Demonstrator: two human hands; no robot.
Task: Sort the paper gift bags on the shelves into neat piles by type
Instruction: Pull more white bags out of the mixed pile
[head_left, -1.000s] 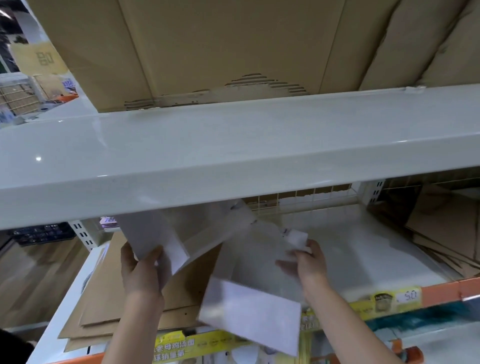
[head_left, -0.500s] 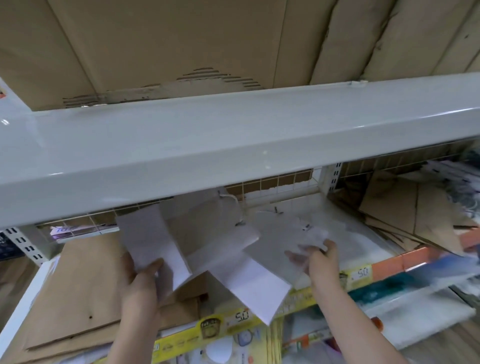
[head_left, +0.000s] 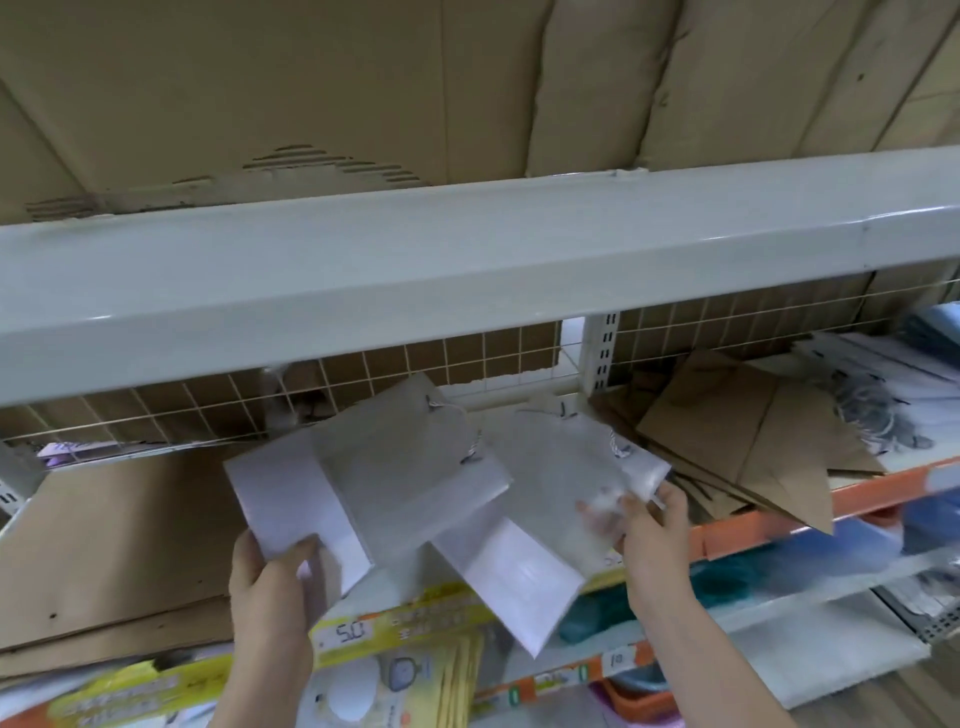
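Note:
My left hand (head_left: 270, 577) grips the lower corner of a flat white gift bag (head_left: 363, 478) with twisted cord handles, holding it tilted above the shelf. My right hand (head_left: 652, 525) holds a second white gift bag (head_left: 524, 525) by its right edge; its folded bottom hangs out past the shelf front. The two white bags overlap in the middle. Under them on the left lies a pile of flat brown paper bags (head_left: 119, 545). More brown paper bags (head_left: 737, 447) lie fanned out untidily on the shelf to the right.
A thick grey shelf beam (head_left: 467, 280) runs across just above my hands. A wire grid (head_left: 415, 369) backs the shelf. White and blue printed bags (head_left: 883, 384) lie at far right. Yellow price strips (head_left: 395, 623) and lower shelves with goods sit below.
The view has shifted right. My right hand has carried its white bag rightwards and slightly up; my left hand keeps its grip on the other white bag.

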